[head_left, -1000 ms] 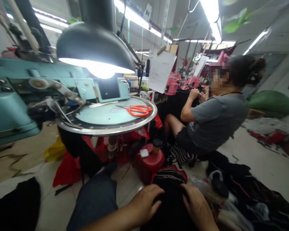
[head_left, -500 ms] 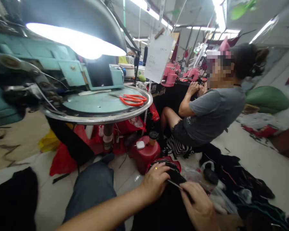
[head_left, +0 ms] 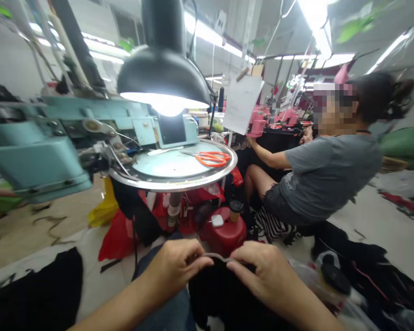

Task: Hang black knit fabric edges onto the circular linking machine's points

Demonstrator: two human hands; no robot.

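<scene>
My left hand [head_left: 179,262] and my right hand [head_left: 260,266] face each other low in the middle of the view. Between thumb and fingers, each pinches the upper edge of a black cloth [head_left: 221,296]. A thin greyish edge strip [head_left: 216,255] bows slightly across the short gap between them. The rest of the cloth hangs down over my lap, and its lower part leaves the picture. Ahead of my hands stands a round machine with a metal rim [head_left: 179,186], and red-handled scissors [head_left: 212,158] lie on its plate.
A black lamp [head_left: 163,78] hangs lit over the machine. A red stool [head_left: 224,232] carries a cup [head_left: 235,210] and a small white case [head_left: 217,221]. To the right a co-worker [head_left: 331,174] sits at a bench. Dark cloths [head_left: 365,257] and a lidded jar [head_left: 334,280] lie on the floor.
Both hands have moved from lying along the black cloth to pinching and raising its edge. My view has swung left, and the co-worker has stretched an arm forward.
</scene>
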